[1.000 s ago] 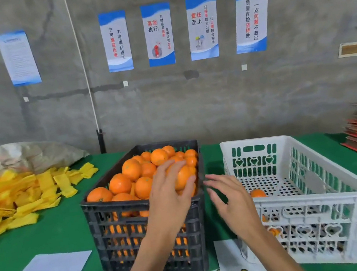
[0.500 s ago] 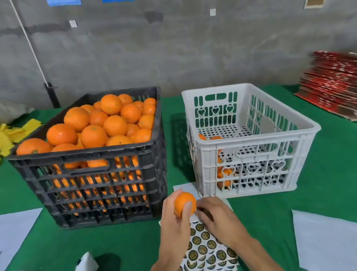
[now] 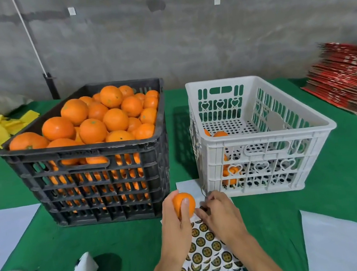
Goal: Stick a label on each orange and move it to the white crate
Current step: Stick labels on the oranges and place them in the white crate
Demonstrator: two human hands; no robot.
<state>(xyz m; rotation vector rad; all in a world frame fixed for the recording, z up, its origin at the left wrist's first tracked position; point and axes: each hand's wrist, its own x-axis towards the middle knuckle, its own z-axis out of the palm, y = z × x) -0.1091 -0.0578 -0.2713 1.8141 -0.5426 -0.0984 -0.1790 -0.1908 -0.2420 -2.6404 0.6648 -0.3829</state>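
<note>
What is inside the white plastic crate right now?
The white plastic crate holds a few oranges near its left front corner, above a bare perforated floor. Their exact number is hidden behind its front wall.

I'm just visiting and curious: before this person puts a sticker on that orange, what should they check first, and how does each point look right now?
1. Orange held firmly in the left hand: ok.
2. Right hand at the label sheet beside the orange: ok.
3. Sticker actually peeled and on a fingertip: cannot tell; the fingers hide it.
4. Labels left on the sheet: ok, many rows show.
5. Room in the white crate: ok, only a few oranges lie inside.
6. Held orange already labelled: cannot tell; no sticker shows on the visible side.
</note>
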